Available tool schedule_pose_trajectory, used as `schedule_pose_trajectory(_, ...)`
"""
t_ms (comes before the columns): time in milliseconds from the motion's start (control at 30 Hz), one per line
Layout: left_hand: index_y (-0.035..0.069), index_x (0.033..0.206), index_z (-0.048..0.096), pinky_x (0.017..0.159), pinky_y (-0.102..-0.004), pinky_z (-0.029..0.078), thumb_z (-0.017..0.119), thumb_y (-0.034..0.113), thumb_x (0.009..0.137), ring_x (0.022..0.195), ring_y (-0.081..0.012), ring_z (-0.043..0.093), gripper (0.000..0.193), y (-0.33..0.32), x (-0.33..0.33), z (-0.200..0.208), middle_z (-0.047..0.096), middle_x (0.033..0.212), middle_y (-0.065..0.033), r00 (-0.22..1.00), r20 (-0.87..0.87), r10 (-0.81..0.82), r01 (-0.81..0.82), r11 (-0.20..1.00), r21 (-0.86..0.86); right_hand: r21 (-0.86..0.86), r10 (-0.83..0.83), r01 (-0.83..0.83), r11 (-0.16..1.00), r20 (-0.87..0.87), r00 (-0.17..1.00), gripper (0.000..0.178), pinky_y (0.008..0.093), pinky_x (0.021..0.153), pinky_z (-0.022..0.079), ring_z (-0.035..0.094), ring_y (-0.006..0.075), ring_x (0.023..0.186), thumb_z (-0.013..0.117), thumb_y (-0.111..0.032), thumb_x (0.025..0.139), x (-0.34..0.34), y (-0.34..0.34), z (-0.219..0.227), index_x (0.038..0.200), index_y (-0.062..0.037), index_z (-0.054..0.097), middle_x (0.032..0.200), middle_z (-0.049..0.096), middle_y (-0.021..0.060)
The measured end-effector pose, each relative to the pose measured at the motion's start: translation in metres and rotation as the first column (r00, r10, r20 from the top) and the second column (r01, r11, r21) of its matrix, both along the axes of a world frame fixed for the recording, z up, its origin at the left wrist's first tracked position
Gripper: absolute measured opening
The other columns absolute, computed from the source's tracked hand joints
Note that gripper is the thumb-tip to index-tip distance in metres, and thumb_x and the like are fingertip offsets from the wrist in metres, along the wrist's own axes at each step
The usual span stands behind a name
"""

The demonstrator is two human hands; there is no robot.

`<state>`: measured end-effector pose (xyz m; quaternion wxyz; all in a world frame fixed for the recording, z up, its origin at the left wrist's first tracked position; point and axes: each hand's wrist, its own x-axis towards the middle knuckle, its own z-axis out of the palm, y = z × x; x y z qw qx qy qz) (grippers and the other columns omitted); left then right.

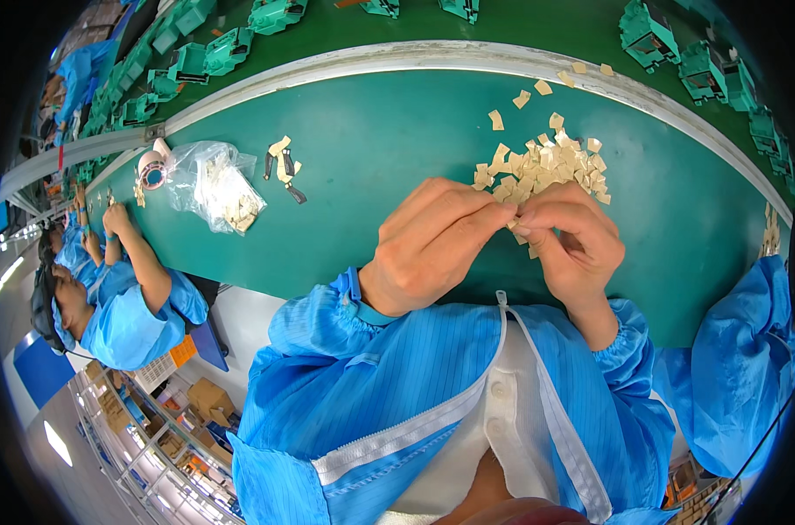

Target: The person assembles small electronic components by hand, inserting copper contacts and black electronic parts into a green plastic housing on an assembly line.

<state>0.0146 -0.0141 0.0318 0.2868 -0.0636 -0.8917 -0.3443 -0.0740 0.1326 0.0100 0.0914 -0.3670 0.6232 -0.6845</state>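
Note:
My left hand [432, 241] and my right hand [572, 241] meet fingertip to fingertip over the green table [371, 157]. Together they pinch one small beige square piece [514, 223], mostly hidden by the fingers. Just beyond the fingers lies a loose pile of the same beige pieces [546, 166]. A few stray pieces [521, 98] lie farther out near the table's rail. Both forearms wear blue sleeves.
A clear plastic bag [213, 184] with beige pieces lies at the left, next to a tape roll [152, 169] and some dark and beige parts [283, 166]. Green plastic housings [205, 57] sit on the conveyor beyond the rail. Other workers' arms are at left [139, 254] and right [738, 359].

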Motion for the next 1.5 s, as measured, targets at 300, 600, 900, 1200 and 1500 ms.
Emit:
schedule_pose_trajectory(300,-0.003,0.087,0.066,0.059,-0.0288,0.051,0.069,-0.010,0.062,0.072,-0.0234,0.062,0.027,0.001,0.000,0.000,0.063,0.084,-0.0117,1.000,-0.008,0.011,-0.011,1.000,0.003,-0.033,-0.049,0.060,0.998,0.252,0.967,0.012,0.0248,0.057,0.048,0.060,0.0163,0.064,0.070,0.004,0.071,0.008,-0.002,0.001,0.081,0.0007,0.065,0.074,0.063,0.0108)
schedule_pose_trajectory(600,-0.004,0.088,0.066,0.060,-0.0282,0.051,0.068,-0.009,0.059,0.072,-0.0229,0.062,0.029,0.000,-0.001,0.003,0.063,0.085,-0.0121,0.999,-0.053,-0.009,0.003,0.994,-0.112,0.032,0.037,-0.041,0.999,0.101,0.994,0.010,0.0245,0.055,0.045,0.058,0.0148,0.063,0.069,0.005,0.072,-0.001,0.003,-0.001,0.080,-0.0001,0.064,0.074,0.063,0.0096)
schedule_pose_trajectory(900,-0.004,0.088,0.066,0.059,-0.0281,0.050,0.068,-0.009,0.059,0.071,-0.0230,0.061,0.029,-0.001,-0.001,0.003,0.063,0.084,-0.0125,0.998,-0.065,-0.006,-0.001,0.993,-0.119,0.020,0.032,-0.035,0.999,0.162,0.986,0.011,0.0248,0.056,0.046,0.060,0.0169,0.065,0.068,0.007,0.071,0.001,0.004,0.000,0.079,0.0003,0.065,0.075,0.064,0.0112)
schedule_pose_trajectory(1200,-0.004,0.087,0.065,0.058,-0.0288,0.050,0.069,-0.009,0.059,0.070,-0.0239,0.061,0.029,0.001,0.000,0.003,0.063,0.083,-0.0129,0.999,-0.042,0.007,-0.009,0.998,-0.063,0.079,-0.046,0.047,0.996,-0.022,0.999,0.011,0.0255,0.054,0.049,0.062,0.0187,0.063,0.068,0.007,0.070,0.002,0.002,0.006,0.079,0.0005,0.066,0.072,0.064,0.0110)
schedule_pose_trajectory(1500,-0.005,0.085,0.065,0.057,-0.0289,0.050,0.069,-0.009,0.057,0.069,-0.0238,0.061,0.029,0.001,0.000,0.006,0.063,0.082,-0.0131,0.999,-0.051,0.019,-0.024,0.995,-0.101,0.056,-0.057,0.090,0.994,-0.436,0.898,0.019,0.0267,0.048,0.049,0.063,0.0210,0.060,0.065,0.007,0.060,-0.003,0.002,0.000,0.079,0.0006,0.065,0.073,0.064,0.0108)
